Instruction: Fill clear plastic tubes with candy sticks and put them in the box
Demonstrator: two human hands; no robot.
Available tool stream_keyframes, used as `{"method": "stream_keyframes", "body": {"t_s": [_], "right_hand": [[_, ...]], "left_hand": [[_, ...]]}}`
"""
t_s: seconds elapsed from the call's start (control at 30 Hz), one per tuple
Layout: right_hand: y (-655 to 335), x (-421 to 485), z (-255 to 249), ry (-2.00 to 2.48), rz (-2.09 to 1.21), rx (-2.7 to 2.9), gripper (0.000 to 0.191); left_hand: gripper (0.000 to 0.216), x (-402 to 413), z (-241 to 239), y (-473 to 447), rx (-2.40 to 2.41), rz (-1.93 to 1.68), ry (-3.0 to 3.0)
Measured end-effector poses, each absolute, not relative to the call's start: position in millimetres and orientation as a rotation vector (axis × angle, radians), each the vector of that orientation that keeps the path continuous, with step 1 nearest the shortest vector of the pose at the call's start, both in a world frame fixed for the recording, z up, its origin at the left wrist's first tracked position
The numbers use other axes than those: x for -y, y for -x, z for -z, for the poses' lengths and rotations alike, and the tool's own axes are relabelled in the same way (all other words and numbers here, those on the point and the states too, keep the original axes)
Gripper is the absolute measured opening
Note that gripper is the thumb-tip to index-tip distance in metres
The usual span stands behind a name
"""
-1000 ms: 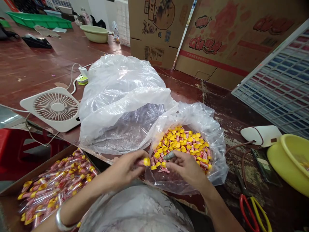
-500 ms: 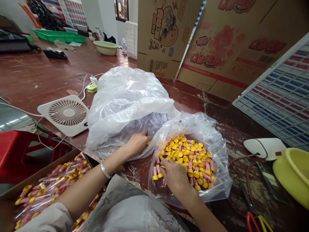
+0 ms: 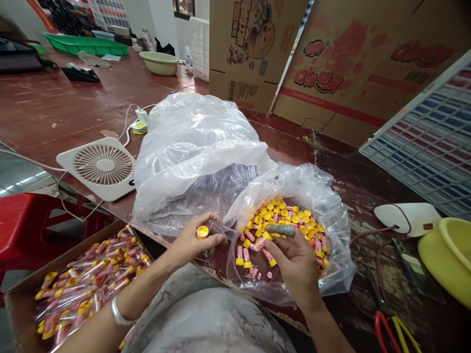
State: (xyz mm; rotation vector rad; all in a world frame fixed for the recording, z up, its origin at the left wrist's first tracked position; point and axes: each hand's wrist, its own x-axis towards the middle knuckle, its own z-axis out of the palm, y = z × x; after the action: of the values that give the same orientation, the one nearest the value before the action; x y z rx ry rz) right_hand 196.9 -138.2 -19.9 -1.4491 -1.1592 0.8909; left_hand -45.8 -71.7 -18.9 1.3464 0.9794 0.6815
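Observation:
My left hand [image 3: 200, 240] is closed on a clear plastic sleeve [image 3: 225, 229] that sticks out to the right. A yellow cap [image 3: 202, 232] shows its open round face between the same fingers. My right hand [image 3: 294, 257] pinches a small pink-and-white tube with a yellow cap [image 3: 267, 236] between thumb and fingers. Grey tape [image 3: 281, 229] wraps one finger of that hand. Beneath it, many yellow-capped tubes [image 3: 275, 211] lie in an opened clear plastic bag [image 3: 342, 255]. Pink bits [image 3: 257, 273] are scattered at the bag's near side.
A cardboard box [image 3: 22, 314] of filled clear sleeves stands at lower left. A large plastic bag [image 3: 198, 127] lies ahead, beside a white fan [image 3: 105, 166]. To the right are scissors [image 3: 386, 323], a phone [image 3: 414, 267] and a yellow basin [image 3: 447, 260]. Cartons [image 3: 324, 73] stand behind.
My left hand has drawn back from the large bag and now holds a clear sleeve and a yellow cap. My right hand has lifted a tube from the pile.

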Motion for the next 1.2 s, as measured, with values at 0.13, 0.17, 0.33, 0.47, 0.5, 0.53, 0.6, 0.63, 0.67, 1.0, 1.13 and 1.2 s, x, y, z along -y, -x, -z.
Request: {"method": "stream_keyframes", "body": {"t_s": [0.13,0.17,0.33,0.47,0.5,0.53,0.6,0.63,0.67,1.0,1.13,1.2], "right_hand": [[-173.3,135.5,2.0,1.345,-0.941,0.97,0.035],[-170.7,134.7,0.2,1.338,-0.953,0.959,0.034],[-173.8,130.0,8.2,1.286,-1.009,0.865,0.035],[-173.9,127.7,19.8,1.206,-1.152,0.79,0.035],[-172.9,128.4,21.0,1.185,-1.215,0.799,0.033],[-171.7,129.7,21.2,1.161,-1.283,0.818,0.031],[-169.8,133.8,19.0,1.087,-1.413,0.879,0.036],[-169.2,136.5,17.1,1.046,-1.474,0.923,0.043],[-168.7,139.3,15.1,1.012,-1.526,0.972,0.052],[-152.1,158.7,18.6,1.156,-1.387,1.224,0.071],[-154.3,158.2,18.7,1.329,-1.31,1.551,0.085],[-171.3,154.5,19.6,1.45,-1.09,1.804,0.084]], "left_hand": [[0.026,102.1,16.2,20.2,-0.986,-0.844,-1.391],[0.022,107.1,16.2,16.3,-1.013,-0.912,-1.466],[0.016,116.9,18.3,12.8,-0.906,-1.256,-1.957],[0.031,113.9,22.3,15.4,-0.715,-1.369,-2.213],[0.033,112.9,23.7,15.4,-0.704,-1.371,-2.258],[0.034,112.0,25.2,15.2,-0.698,-1.369,-2.299],[0.036,111.1,27.9,14.2,-0.699,-1.373,-2.362],[0.036,111.0,28.9,13.7,-0.705,-1.377,-2.384],[0.035,111.1,29.6,13.2,-0.713,-1.383,-2.4],[0.03,116.0,36.4,12.5,-0.734,-1.369,-2.396],[0.036,129.3,44.9,39.5,-0.795,-1.174,-2.419],[0.038,137.2,53.4,72.4,-0.977,-0.884,-2.418]]}}
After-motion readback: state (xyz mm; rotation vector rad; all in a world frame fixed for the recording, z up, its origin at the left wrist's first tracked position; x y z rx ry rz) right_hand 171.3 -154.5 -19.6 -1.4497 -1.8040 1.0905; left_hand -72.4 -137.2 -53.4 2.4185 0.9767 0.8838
